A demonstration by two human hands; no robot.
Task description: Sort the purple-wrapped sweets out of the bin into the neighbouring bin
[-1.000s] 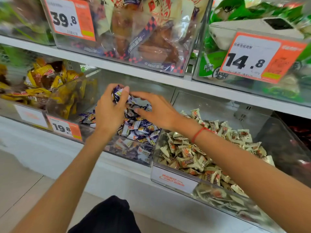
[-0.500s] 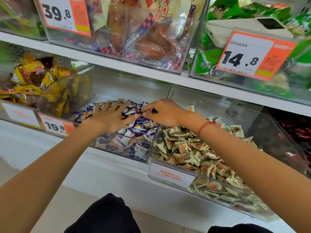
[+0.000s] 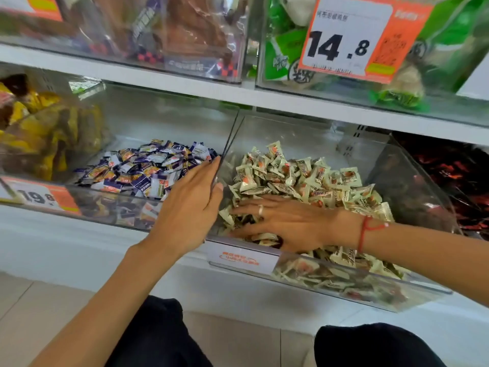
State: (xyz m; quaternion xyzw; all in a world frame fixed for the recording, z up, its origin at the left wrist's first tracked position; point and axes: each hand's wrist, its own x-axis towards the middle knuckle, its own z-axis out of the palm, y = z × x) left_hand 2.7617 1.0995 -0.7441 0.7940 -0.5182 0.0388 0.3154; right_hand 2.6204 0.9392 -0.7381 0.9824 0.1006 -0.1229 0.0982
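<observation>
A heap of purple-wrapped sweets fills the clear left bin. The neighbouring clear bin on the right holds a heap of pale cream-wrapped sweets. My left hand lies with straight fingers along the thin wall between the two bins, holding nothing I can see. My right hand, with a ring and a red wrist cord, lies flat, fingers spread, on the cream sweets at the front left of that bin. No purple sweet shows under it.
Yellow-wrapped snacks fill a bin at far left, dark red packets a bin at far right. Above the shelf board stand bins of packaged meat and green packets with a 14.8 price tag. My dark-clothed knees are below.
Both hands left the purple heap. The right hand moved right and down into the cream-sweet bin and flattened there. The left hand shifted right to the dividing wall. The camera moved closer.
</observation>
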